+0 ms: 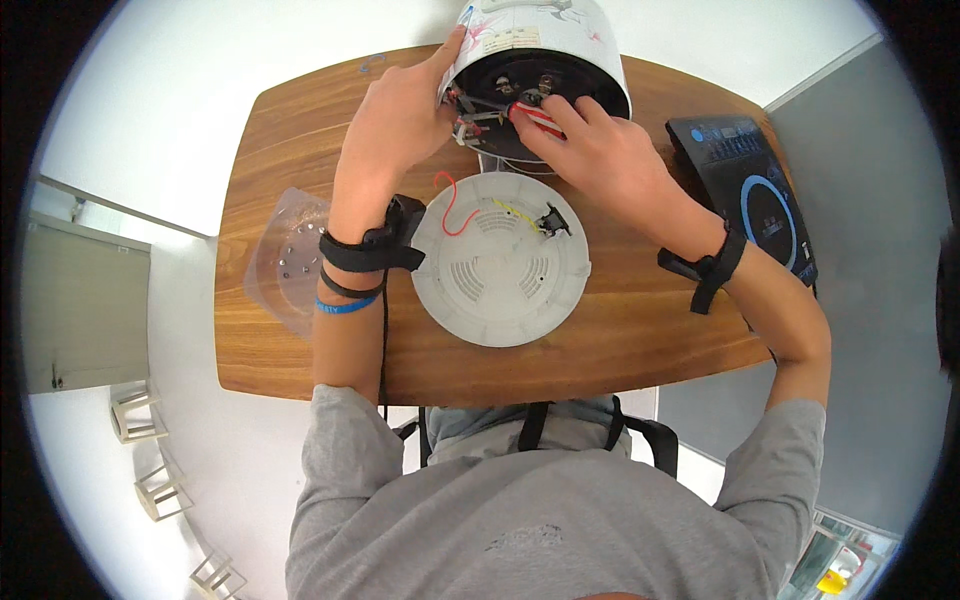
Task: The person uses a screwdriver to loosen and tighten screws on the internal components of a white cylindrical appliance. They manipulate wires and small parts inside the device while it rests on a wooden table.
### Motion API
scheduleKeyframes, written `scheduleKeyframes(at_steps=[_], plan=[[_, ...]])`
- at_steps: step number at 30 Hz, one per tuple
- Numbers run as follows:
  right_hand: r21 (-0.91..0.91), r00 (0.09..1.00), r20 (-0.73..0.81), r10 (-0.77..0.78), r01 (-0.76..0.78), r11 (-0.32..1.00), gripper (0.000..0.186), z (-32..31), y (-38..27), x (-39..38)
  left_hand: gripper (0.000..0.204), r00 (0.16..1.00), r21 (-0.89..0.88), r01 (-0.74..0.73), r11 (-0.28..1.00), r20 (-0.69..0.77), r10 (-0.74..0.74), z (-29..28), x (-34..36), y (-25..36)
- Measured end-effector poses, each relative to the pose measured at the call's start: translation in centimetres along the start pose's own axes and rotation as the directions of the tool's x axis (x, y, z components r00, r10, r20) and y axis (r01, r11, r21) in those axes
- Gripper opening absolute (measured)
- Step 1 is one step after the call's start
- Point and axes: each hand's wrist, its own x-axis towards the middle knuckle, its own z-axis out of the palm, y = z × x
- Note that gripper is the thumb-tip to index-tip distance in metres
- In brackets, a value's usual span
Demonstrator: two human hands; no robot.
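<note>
A white cylindrical cooker (560,28) with a floral pattern lies on its side at the far edge of the table, its open underside facing me. Inside the dark opening, wires and terminals (468,125) show at the left. My left hand (405,115) grips the cooker's left rim, index finger stretched along the shell. My right hand (605,155) is closed around a screwdriver (540,119) with a red-and-white handle, its shaft pointing left toward the wires. Its tip is hard to make out. Below lies a round white base cover (500,300) with vents.
On the cover rest a loose red wire (447,210), a yellow wire (515,211) and a black socket (554,221). A clear tray (268,250) with several small screws sits left, partly behind my left forearm. A black induction cooktop (715,165) stands at the right table edge.
</note>
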Motion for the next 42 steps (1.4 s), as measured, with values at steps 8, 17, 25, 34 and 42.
scheduleKeyframes(at_steps=[8,17,25,34,42], plan=[[0.071,0.997,-0.067,-0.036,0.041,0.997,0.042,0.4,1.4,0.2,0.091,0.997,-0.112,0.042,0.993,0.064,-0.035,-0.2,0.1,-1.0],[0.011,0.985,-0.078,-0.154,0.156,0.988,0.049,0.6,3.2,-0.5,0.094,0.987,-0.114,0.109,0.987,0.13,-0.094,-1.1,-0.4,0.4],[0.158,0.994,-0.109,0.01,0.007,0.987,0.049,1.4,2.6,-0.7,0.09,0.987,-0.136,0.131,0.982,0.105,-0.117,-1.0,-0.4,1.5],[0.215,0.994,-0.058,0.096,-0.082,0.973,0.052,1.7,3.8,-1.3,0.09,0.948,-0.155,0.19,0.969,0.285,-0.14,-2.9,-1.5,1.0],[0.4,0.971,0.143,0.192,-0.235,0.886,0.073,2.9,4.8,-3.6,0.047,0.725,0.224,0.119,0.967,0.646,-0.239,-3.7,-5.0,2.5]])
